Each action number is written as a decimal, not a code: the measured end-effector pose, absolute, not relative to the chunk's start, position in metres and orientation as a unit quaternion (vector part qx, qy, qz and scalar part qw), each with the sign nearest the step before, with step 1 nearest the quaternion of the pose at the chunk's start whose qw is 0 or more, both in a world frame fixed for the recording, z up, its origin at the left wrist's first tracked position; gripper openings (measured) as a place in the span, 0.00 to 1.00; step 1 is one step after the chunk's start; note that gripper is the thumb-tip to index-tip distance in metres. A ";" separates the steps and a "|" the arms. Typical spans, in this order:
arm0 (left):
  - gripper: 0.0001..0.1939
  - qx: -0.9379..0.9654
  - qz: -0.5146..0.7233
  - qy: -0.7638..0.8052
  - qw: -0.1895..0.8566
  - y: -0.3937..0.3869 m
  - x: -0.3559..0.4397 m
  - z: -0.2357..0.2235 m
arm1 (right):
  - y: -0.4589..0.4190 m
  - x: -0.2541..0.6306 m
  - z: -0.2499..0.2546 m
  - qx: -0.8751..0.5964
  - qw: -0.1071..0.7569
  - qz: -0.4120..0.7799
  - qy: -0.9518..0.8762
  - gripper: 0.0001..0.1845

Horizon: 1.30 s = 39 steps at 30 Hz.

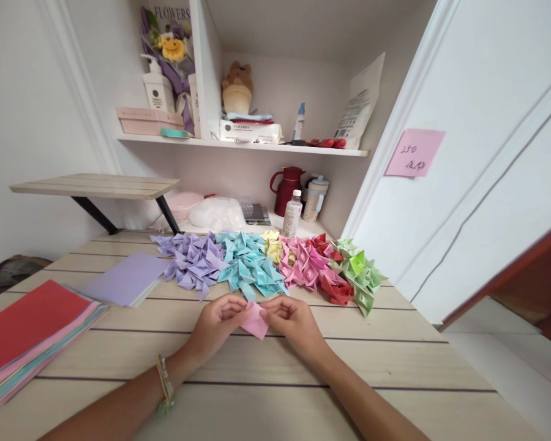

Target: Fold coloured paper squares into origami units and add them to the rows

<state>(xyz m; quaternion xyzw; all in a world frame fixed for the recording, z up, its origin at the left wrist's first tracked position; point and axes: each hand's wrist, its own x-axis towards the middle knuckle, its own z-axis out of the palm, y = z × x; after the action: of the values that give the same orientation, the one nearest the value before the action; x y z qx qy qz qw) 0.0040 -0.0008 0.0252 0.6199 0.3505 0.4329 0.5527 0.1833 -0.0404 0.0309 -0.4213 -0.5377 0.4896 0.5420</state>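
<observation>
A small pink sheet of origami paper (256,323), folded into a diamond-like shape, is pinched between both hands above the table. My left hand (220,318) grips its left side between thumb and fingers. On the other side, my right hand (294,318) is closed on its right corner. Just beyond the hands lie heaps of folded paper pieces sorted by colour: purple ones (195,260), blue ones (250,266), yellow ones (272,245), pink ones (303,262), red ones (337,291) and green ones (362,275).
Stacked coloured paper with a red top sheet (32,324) lies at the left, beside purple sheets (126,278). A small raised shelf (96,185) stands behind them. Near the back are a bottle (292,214), a dark red jug (288,190) and a plastic bag (218,213).
</observation>
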 end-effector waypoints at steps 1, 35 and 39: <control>0.10 0.617 0.440 0.357 0.547 0.000 0.004 0.025 | -0.041 0.182 0.031 -0.421 0.540 0.492 -0.538 0.16; 0.11 0.496 0.442 0.311 0.680 -0.006 0.008 0.035 | -0.040 0.175 0.027 -0.480 0.562 0.426 -0.521 0.18; 0.12 0.519 0.433 0.314 0.666 -0.007 0.009 0.035 | -0.039 0.173 0.023 -0.466 0.569 0.466 -0.491 0.19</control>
<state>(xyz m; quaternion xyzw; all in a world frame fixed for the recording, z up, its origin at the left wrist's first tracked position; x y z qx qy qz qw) 0.0092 -0.0066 0.0348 0.5194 0.3144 0.4327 0.6665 0.1730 -0.0386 0.0233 -0.4661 -0.4913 0.4663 0.5692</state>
